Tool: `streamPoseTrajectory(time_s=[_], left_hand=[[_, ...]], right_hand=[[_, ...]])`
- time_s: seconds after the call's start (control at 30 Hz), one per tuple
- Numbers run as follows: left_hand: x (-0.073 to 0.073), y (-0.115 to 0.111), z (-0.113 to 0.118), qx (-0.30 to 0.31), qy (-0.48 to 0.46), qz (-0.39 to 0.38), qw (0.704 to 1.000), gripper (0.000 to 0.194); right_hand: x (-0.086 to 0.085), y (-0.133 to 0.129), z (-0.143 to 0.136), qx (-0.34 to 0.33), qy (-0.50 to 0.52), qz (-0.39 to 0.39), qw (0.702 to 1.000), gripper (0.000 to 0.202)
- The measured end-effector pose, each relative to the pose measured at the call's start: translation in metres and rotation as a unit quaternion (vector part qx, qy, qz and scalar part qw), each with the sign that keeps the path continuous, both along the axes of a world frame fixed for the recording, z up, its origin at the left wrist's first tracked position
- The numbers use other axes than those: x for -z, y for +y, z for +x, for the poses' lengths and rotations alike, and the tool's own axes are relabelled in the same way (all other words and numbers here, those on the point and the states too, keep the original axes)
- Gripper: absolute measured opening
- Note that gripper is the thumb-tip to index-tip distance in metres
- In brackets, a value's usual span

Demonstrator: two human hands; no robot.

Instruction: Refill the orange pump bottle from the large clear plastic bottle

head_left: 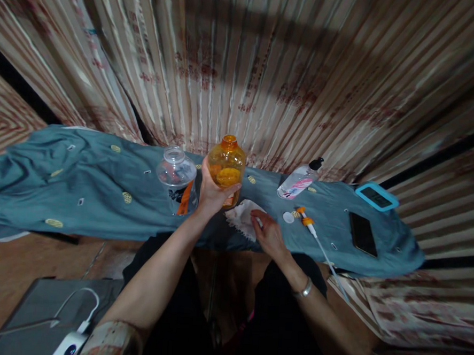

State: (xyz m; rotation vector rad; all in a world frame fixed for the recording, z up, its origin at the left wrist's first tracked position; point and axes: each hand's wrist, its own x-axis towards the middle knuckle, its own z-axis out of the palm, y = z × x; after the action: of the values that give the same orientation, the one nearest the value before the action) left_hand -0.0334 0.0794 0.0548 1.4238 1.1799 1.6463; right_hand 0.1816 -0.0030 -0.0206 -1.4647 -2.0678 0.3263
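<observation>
Wrapped round the side of an orange see-through bottle (226, 169) is my left hand (214, 189). The bottle stands upright with its neck uncapped. To its right, my right hand (269, 234) pinches a crumpled white cloth (243, 215) with ragged edges on the table. Left of the orange bottle is a clear bottle (176, 176) with an open neck and an orange and black label. An orange pump head (307, 221) with a long pale tube lies right of my right hand, beside a small white disc (288, 217).
Farther right are a clear bottle with a black pump (299, 180), a dark phone (362, 234) and a blue-framed device (377, 197). A green patterned cloth (99, 190) covers the narrow table. Pleated curtains (244, 65) hang close behind. A white device with a cable (70, 345) sits lower left.
</observation>
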Motion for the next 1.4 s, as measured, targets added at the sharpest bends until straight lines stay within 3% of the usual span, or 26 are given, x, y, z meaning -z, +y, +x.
streamPoseTrajectory(time_s=[0.1,0.23,0.53,0.6,0.73,0.87,1.07,1.27,1.4], left_hand=[[-0.001,-0.001,0.0,-0.002,-0.002,-0.01,1.0,0.125],[0.0,-0.002,-0.002,0.012,-0.013,-0.011,1.0,0.125],[-0.017,-0.016,-0.01,-0.002,-0.004,0.031,1.0,0.128],[-0.021,-0.02,-0.008,-0.001,0.004,0.032,0.999,0.13],[-0.023,-0.021,-0.003,0.022,0.013,0.03,0.999,0.133],[-0.018,-0.015,0.004,0.028,0.019,0.02,0.999,0.135],[-0.003,-0.007,0.023,0.064,0.009,0.007,0.998,0.129],[0.02,-0.006,0.041,0.081,0.022,-0.02,0.996,0.124],[0.027,-0.008,0.043,0.074,0.04,-0.036,0.996,0.125]], right_hand=[[-0.001,0.037,0.007,0.068,-0.019,-0.019,0.997,0.043],[-0.004,0.071,0.001,0.066,-0.052,-0.083,0.993,0.04],[-0.033,0.063,-0.004,0.055,-0.009,-0.114,0.992,0.038],[-0.03,0.068,-0.001,0.071,0.013,-0.114,0.991,0.038],[-0.007,0.066,0.008,0.091,0.043,-0.11,0.989,0.039],[0.011,0.044,0.01,0.065,0.054,-0.069,0.994,0.043],[0.015,0.026,0.003,-0.018,0.062,-0.048,0.997,0.037],[0.018,0.034,0.025,0.052,0.099,-0.04,0.993,0.038],[0.016,0.033,0.032,0.077,0.119,-0.045,0.989,0.038]])
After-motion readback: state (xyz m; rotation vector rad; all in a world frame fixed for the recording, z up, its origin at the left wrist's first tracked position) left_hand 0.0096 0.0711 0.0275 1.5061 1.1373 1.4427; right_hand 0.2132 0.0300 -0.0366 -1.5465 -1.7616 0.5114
